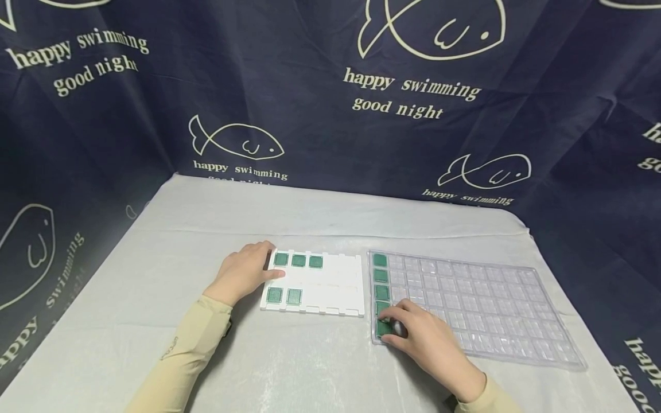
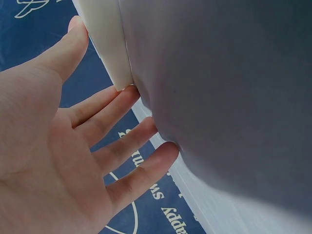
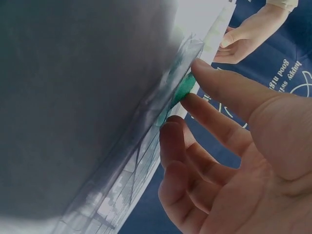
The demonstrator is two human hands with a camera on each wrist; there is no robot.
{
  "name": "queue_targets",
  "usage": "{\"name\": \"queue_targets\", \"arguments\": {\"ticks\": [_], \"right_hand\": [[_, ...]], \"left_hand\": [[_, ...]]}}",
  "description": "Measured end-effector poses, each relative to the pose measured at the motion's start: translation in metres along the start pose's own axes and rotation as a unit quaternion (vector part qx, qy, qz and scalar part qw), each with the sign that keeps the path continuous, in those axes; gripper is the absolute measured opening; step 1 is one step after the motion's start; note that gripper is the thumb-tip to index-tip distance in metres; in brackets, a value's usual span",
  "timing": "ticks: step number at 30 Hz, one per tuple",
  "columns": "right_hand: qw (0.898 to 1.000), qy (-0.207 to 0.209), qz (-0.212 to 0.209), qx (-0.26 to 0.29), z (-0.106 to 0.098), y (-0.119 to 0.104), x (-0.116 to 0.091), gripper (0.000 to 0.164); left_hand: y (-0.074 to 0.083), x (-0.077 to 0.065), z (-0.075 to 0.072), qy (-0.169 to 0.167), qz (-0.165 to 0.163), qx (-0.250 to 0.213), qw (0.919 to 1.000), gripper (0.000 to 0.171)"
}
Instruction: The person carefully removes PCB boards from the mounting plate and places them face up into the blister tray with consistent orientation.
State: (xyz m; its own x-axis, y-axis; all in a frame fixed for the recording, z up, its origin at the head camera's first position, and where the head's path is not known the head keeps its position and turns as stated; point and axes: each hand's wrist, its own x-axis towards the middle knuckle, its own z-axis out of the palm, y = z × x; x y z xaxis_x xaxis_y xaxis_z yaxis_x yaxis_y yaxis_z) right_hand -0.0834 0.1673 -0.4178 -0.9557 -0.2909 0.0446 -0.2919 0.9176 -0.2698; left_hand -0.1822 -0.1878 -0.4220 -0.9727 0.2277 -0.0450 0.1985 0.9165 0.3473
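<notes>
A white slotted tray lies flat, with three green square circuit boards in its far row and two in its near row. At its left edge is my left hand, thumb over the top face and straight fingers against the side; the left wrist view shows those fingertips at the tray's corner. To the right lies a clear compartment tray, its left column lined with green square boards. Over that column's near end, my right hand pinches a green board between thumb and index finger, its other fingers curled.
Both trays lie side by side on a white cloth-covered table, a narrow gap between them. Dark blue fabric printed with fish and words hangs behind and at both sides.
</notes>
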Motion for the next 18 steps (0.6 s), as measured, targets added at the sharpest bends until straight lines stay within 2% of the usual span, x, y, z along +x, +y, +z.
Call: {"name": "queue_targets", "arguments": {"ticks": [18], "right_hand": [[1.000, -0.001, -0.003, -0.001, 0.0004, 0.0003, -0.0003, 0.035]], "left_hand": [[0.0001, -0.0003, -0.0005, 0.000, 0.001, 0.001, 1.0000, 0.056]]}}
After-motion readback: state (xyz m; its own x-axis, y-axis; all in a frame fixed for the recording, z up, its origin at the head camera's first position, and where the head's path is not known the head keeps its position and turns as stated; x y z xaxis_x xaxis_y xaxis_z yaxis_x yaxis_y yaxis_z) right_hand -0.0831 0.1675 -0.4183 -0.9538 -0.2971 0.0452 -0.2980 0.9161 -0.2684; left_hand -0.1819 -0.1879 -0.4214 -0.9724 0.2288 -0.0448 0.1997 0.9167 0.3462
